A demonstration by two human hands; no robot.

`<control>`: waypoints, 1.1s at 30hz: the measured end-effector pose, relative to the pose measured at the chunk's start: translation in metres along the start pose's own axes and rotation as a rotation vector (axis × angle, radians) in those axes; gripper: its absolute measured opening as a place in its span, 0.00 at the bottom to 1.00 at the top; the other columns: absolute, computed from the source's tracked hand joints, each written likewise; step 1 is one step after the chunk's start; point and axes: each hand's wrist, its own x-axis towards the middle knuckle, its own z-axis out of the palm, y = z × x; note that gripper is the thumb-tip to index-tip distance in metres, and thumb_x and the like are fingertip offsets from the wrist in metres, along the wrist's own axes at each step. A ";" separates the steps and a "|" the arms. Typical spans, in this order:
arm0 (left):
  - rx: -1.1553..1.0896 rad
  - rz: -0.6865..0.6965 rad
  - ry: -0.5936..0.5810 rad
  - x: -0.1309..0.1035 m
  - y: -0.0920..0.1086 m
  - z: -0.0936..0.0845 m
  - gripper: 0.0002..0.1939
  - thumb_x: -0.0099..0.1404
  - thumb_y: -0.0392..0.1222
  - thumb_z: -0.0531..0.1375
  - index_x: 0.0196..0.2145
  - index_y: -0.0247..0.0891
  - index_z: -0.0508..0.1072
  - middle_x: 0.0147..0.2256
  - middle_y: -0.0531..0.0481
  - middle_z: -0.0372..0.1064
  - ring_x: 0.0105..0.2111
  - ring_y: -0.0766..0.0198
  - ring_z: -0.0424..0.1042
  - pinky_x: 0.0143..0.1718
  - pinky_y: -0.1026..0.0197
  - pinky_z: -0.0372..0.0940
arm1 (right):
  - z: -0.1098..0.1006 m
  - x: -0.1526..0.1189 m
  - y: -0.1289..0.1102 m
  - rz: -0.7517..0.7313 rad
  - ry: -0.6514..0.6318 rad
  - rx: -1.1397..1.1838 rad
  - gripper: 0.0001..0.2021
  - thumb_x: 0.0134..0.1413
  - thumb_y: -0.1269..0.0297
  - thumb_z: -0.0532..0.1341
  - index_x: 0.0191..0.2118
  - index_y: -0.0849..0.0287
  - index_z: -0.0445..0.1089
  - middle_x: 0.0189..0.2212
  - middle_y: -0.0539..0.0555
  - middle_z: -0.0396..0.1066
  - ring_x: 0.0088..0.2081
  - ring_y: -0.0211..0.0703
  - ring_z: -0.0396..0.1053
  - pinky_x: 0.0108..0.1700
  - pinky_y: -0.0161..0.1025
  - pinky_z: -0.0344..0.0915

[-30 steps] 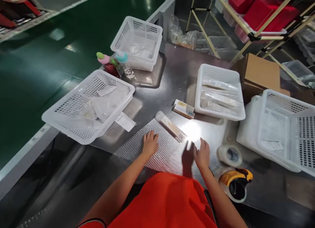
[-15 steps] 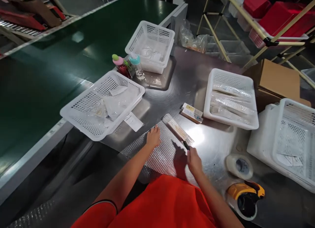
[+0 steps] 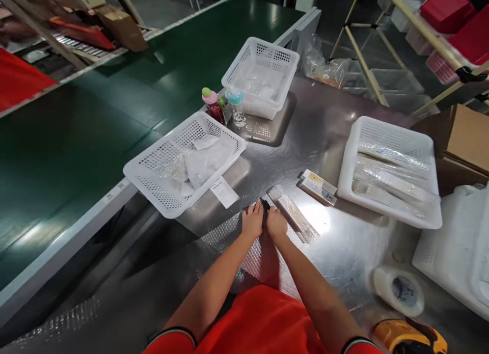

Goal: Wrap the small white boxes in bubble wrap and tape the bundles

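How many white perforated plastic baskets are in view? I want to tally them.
3, perhaps more hidden. One white perforated plastic basket overhangs the steel table's left edge; another stands at the far end; a third is cut off at the right edge. The tray isn't counted.

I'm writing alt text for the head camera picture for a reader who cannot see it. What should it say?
Two bare hands, left hand and right hand, rest side by side on a sheet of bubble wrap on a steel table, with a small dark tool at the fingertips. A long wrapped box lies just right; white baskets and a tape roll stand around.
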 end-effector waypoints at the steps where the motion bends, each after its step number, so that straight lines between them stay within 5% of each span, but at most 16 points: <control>1: 0.000 -0.001 0.002 0.000 0.000 0.000 0.38 0.58 0.29 0.59 0.65 0.38 0.55 0.70 0.43 0.44 0.61 0.48 0.56 0.55 0.45 0.60 | 0.000 0.000 0.000 -0.001 -0.001 -0.004 0.16 0.69 0.66 0.43 0.50 0.66 0.64 0.44 0.67 0.72 0.45 0.51 0.75 0.40 0.41 0.69; 5: 0.003 -0.004 -0.025 0.000 -0.002 0.001 0.40 0.58 0.38 0.65 0.65 0.41 0.55 0.70 0.44 0.42 0.62 0.45 0.54 0.55 0.44 0.60 | 0.001 -0.033 0.028 0.008 -0.023 -0.022 0.15 0.69 0.66 0.44 0.50 0.63 0.63 0.43 0.66 0.72 0.43 0.51 0.75 0.38 0.42 0.68; 12: -0.015 0.005 -0.072 0.002 -0.004 0.000 0.42 0.59 0.40 0.66 0.66 0.41 0.53 0.70 0.41 0.40 0.64 0.43 0.51 0.58 0.42 0.57 | 0.044 -0.226 0.218 0.227 -0.088 -0.087 0.16 0.67 0.64 0.44 0.48 0.55 0.66 0.39 0.62 0.72 0.36 0.52 0.76 0.31 0.43 0.65; 15: 0.016 0.005 -0.052 -0.003 -0.003 0.002 0.39 0.60 0.37 0.64 0.66 0.38 0.55 0.70 0.38 0.39 0.65 0.41 0.50 0.59 0.41 0.56 | 0.062 -0.260 0.257 0.344 0.095 -0.192 0.19 0.65 0.59 0.46 0.52 0.60 0.67 0.41 0.67 0.72 0.41 0.60 0.74 0.38 0.51 0.68; 17: 0.013 0.009 0.023 -0.010 0.000 0.004 0.33 0.62 0.33 0.60 0.64 0.35 0.59 0.70 0.36 0.41 0.65 0.41 0.50 0.61 0.40 0.53 | 0.060 -0.241 0.245 0.347 0.319 -0.226 0.23 0.64 0.58 0.47 0.56 0.67 0.64 0.48 0.73 0.69 0.48 0.65 0.70 0.46 0.57 0.65; 20: -0.311 0.031 0.145 -0.030 0.013 0.010 0.25 0.62 0.27 0.54 0.57 0.36 0.67 0.68 0.37 0.46 0.66 0.45 0.49 0.65 0.40 0.45 | 0.034 -0.170 0.187 0.195 0.534 -0.116 0.24 0.63 0.59 0.50 0.59 0.70 0.61 0.54 0.74 0.64 0.54 0.63 0.63 0.52 0.57 0.62; 23: -0.826 0.003 0.117 -0.046 0.032 0.019 0.18 0.59 0.27 0.57 0.46 0.38 0.74 0.60 0.41 0.62 0.63 0.49 0.56 0.66 0.44 0.46 | -0.004 -0.095 0.123 -0.051 0.452 -0.011 0.20 0.62 0.65 0.52 0.56 0.66 0.64 0.59 0.71 0.60 0.60 0.60 0.57 0.59 0.54 0.56; 26: -1.077 -0.135 0.063 -0.047 0.051 0.029 0.13 0.58 0.28 0.60 0.40 0.40 0.75 0.46 0.44 0.73 0.51 0.56 0.69 0.60 0.50 0.59 | -0.032 -0.047 0.087 -0.199 0.298 0.020 0.16 0.60 0.70 0.54 0.53 0.61 0.68 0.62 0.67 0.58 0.64 0.60 0.51 0.63 0.56 0.51; 33: -1.431 -0.600 0.017 0.004 0.067 0.035 0.06 0.64 0.36 0.60 0.39 0.36 0.71 0.34 0.46 0.74 0.34 0.64 0.75 0.39 0.60 0.71 | -0.035 -0.024 0.090 -0.163 0.105 0.192 0.17 0.61 0.73 0.51 0.53 0.61 0.66 0.62 0.65 0.58 0.57 0.54 0.63 0.56 0.49 0.60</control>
